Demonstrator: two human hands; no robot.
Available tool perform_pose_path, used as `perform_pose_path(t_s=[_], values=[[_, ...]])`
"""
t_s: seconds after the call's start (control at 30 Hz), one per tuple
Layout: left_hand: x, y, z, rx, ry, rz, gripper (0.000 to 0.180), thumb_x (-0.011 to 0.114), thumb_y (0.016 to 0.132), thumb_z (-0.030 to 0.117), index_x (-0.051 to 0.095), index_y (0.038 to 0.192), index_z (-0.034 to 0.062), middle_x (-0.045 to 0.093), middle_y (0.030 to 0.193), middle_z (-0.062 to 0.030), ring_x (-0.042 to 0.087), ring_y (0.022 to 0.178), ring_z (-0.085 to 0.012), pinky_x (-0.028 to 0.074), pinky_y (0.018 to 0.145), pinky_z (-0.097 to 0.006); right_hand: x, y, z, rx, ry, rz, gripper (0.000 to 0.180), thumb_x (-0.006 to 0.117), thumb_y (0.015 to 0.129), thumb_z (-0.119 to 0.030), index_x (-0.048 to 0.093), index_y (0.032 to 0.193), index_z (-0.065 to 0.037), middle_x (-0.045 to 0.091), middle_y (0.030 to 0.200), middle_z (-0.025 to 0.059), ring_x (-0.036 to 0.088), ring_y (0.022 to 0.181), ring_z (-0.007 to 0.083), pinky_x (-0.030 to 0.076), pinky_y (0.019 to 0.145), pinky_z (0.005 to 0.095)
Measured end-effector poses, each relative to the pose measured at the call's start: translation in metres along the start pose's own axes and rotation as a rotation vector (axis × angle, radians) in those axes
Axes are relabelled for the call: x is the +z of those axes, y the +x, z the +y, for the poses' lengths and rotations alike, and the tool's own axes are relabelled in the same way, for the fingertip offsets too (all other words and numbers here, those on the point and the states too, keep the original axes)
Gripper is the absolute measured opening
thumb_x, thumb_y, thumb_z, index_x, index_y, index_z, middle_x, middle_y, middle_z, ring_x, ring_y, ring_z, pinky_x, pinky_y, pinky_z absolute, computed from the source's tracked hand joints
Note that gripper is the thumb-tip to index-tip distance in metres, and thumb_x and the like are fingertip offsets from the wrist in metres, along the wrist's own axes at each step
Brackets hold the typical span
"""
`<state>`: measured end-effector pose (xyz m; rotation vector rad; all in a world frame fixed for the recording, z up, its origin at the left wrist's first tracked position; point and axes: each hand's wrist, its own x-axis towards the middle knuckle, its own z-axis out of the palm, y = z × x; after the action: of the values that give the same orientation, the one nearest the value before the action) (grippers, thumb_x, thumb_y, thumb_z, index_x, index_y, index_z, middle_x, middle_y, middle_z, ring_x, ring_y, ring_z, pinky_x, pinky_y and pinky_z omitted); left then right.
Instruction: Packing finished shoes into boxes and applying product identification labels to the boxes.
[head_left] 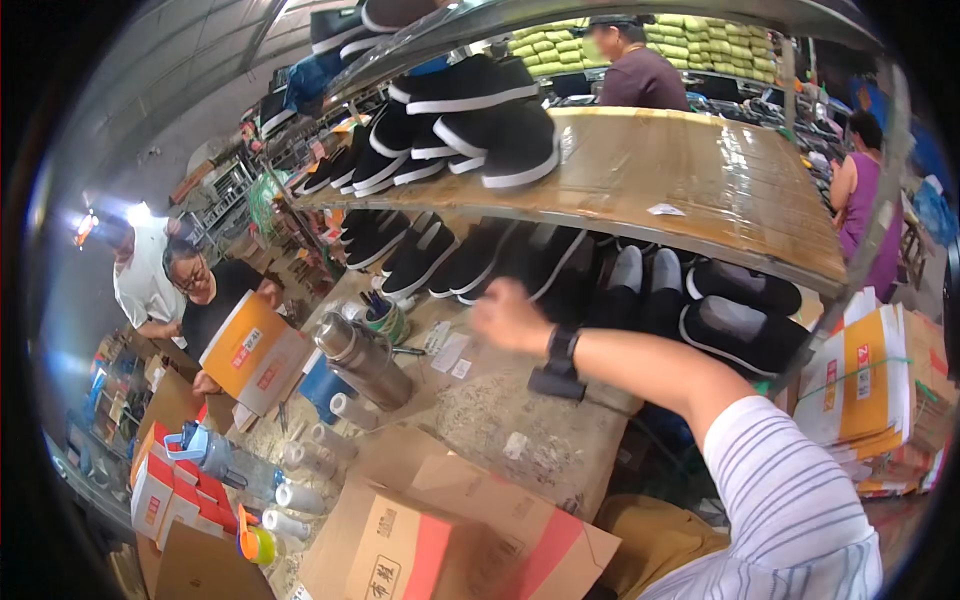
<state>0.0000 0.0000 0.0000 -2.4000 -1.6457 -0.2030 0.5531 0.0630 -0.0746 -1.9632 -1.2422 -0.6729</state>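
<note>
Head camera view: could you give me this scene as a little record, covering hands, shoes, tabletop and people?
Right hand: blurred, nearest the lower dark shoes; contact unclear
Left hand: not in view
Upper shoes: dark, white soles, piled at the shelf's left
Tabletop: steel flask, blue-topped bottle, striped carton
Person at left: holds an orange and white box
Others: white shirt, dark top, purple top

Gray ribbed ceiling [175, 85] up L, bright lamp [140, 213] far L, brn shelf [700, 165] behind worktable [500, 405], yellow-grn stacks [710, 42] in bkgd.
</note>
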Motion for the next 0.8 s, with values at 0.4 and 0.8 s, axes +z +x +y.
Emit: perform_pose_path(t_s=[0.4, 0.8], values=[[0.007, 0.007, -0.003, 0.038, -0.173, -0.131, 0.064, 0.054, 0.080, 0.038, 0.042, 0.135, 0.0071, 0.043, 0.130, -0.0208, 0.038, 0.122, -0.0379, 0.019, 0.106, -0.052, 0.067, 0.117, 0.093, 0.132, -0.082, -0.062, 0.071, 0.074, 0.068, -0.022, 0.041, 0.128, -0.002, 0.049, 0.123, 0.0267, 0.048, 0.115, 0.0411, 0.040, 0.096, 0.0431], [0.007, 0.001, -0.002, 0.047, -0.150, -0.017, 0.062, 0.062, 0.078, 0.032, 0.045, 0.134, 0.0112, 0.048, 0.122, -0.0191, 0.041, 0.115, -0.0382, 0.025, 0.102, -0.050, 0.009, 0.079, -0.003, 0.595, 1.067, -0.254, 0.047, 0.063, 0.085, -0.037, 0.061, 0.109, 0.003, 0.063, 0.111, 0.0088, 0.059, 0.100, 0.0169, 0.044, 0.086, 0.0282]])
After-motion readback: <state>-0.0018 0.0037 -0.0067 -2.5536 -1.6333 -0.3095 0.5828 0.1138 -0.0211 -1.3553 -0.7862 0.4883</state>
